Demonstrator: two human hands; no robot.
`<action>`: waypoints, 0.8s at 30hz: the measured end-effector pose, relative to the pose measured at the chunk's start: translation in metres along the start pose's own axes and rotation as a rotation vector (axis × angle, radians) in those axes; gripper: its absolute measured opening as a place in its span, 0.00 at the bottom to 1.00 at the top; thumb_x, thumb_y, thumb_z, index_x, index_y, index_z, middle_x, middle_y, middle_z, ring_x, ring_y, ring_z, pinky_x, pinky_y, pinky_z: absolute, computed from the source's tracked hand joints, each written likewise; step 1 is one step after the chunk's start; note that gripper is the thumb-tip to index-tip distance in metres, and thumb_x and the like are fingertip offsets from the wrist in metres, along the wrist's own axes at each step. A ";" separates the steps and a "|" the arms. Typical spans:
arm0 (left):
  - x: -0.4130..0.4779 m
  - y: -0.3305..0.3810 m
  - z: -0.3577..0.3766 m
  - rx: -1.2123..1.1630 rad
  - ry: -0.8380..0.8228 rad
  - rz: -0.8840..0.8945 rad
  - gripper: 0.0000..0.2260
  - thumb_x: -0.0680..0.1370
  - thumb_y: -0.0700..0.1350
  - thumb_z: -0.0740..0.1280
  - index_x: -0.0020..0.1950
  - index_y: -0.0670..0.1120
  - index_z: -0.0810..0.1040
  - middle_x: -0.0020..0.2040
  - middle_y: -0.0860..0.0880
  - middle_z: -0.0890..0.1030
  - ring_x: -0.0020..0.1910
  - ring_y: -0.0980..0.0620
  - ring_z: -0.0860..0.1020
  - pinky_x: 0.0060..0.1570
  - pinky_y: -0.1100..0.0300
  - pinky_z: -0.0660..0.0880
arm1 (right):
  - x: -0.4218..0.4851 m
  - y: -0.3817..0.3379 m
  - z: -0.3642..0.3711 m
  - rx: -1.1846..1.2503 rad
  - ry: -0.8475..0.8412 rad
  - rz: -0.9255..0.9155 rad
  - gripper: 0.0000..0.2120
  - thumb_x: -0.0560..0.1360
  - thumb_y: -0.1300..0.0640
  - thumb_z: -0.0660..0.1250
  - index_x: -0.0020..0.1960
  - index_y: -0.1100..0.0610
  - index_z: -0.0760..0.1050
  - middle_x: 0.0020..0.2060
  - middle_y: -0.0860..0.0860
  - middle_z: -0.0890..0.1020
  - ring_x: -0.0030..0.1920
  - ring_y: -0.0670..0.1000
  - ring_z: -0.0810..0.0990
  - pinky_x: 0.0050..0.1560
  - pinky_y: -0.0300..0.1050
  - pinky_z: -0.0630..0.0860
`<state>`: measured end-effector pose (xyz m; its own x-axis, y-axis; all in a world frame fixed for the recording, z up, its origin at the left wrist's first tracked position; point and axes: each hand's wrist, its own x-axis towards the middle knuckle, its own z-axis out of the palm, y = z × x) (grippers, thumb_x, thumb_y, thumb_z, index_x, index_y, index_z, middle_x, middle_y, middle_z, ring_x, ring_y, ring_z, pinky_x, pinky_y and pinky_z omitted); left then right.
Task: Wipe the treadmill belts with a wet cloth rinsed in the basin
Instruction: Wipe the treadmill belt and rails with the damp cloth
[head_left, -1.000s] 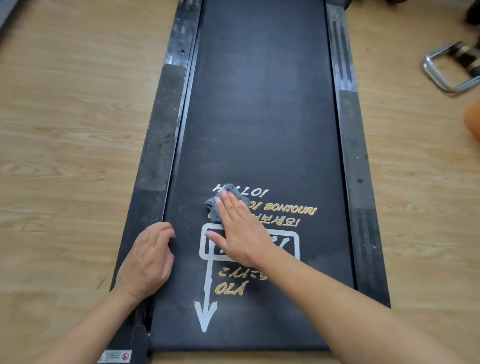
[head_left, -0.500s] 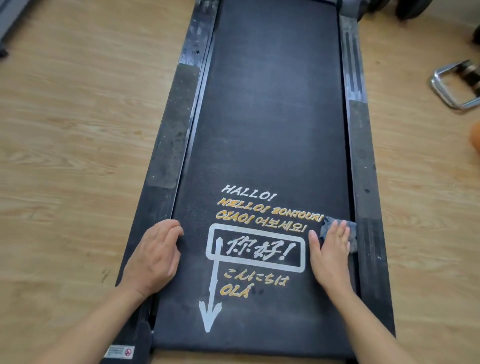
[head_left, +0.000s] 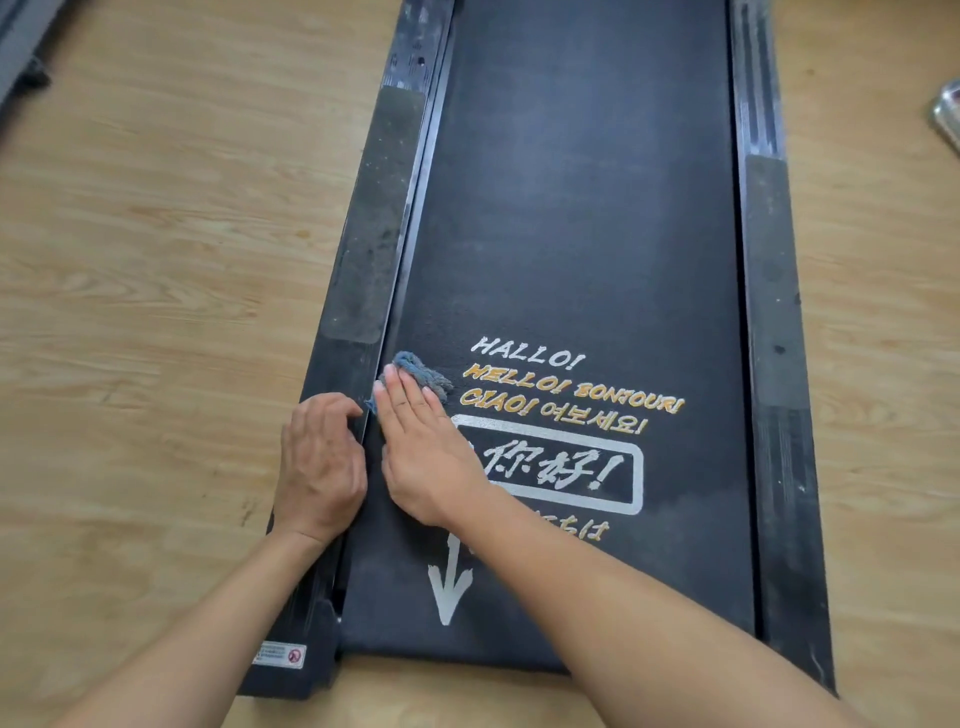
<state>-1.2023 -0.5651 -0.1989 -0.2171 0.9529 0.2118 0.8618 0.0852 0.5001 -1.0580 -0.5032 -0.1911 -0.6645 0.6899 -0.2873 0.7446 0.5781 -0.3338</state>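
Belt (head_left: 587, 208): black, with a white and yellow greeting print (head_left: 530, 358) on its near half.
Cloth (head_left: 422, 375): blue-grey, bunched, lying on the belt just left of the print, at the belt's edge.
Right hand (head_left: 421, 457): your fingers are straight and together, pressing the cloth flat, left of the print.
Left hand (head_left: 319, 467): your fingers are loosely bent and hold nothing. It rests on the side rail (head_left: 374, 234), farther left of the print.

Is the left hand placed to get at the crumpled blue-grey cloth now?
Probably yes: the left hand rests on the black side rail just beside the blue-grey cloth, though the right hand presses flat on it, leaving only its edges free.
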 end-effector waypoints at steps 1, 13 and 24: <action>0.000 0.000 0.000 0.006 -0.009 0.004 0.12 0.76 0.37 0.58 0.57 0.41 0.74 0.57 0.42 0.76 0.55 0.38 0.74 0.57 0.46 0.68 | -0.004 0.005 -0.004 -0.029 -0.001 -0.005 0.34 0.85 0.48 0.52 0.84 0.60 0.41 0.83 0.55 0.39 0.83 0.52 0.37 0.82 0.52 0.41; -0.001 0.002 0.003 0.004 -0.035 0.022 0.12 0.76 0.40 0.57 0.57 0.39 0.74 0.58 0.39 0.76 0.58 0.33 0.73 0.60 0.40 0.68 | -0.238 0.187 -0.029 0.067 -0.047 0.793 0.56 0.71 0.17 0.38 0.81 0.57 0.29 0.81 0.53 0.30 0.80 0.50 0.28 0.83 0.53 0.41; 0.006 0.006 -0.003 -0.174 0.012 -0.056 0.11 0.76 0.36 0.60 0.57 0.39 0.74 0.54 0.41 0.76 0.52 0.41 0.72 0.58 0.47 0.68 | -0.171 0.090 -0.002 0.139 0.062 0.576 0.56 0.76 0.22 0.48 0.80 0.62 0.28 0.78 0.58 0.26 0.78 0.55 0.23 0.80 0.56 0.32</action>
<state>-1.1998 -0.5599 -0.1927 -0.2688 0.9445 0.1891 0.7562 0.0853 0.6488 -0.8773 -0.5679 -0.1700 -0.1481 0.9022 -0.4051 0.9659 0.0439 -0.2553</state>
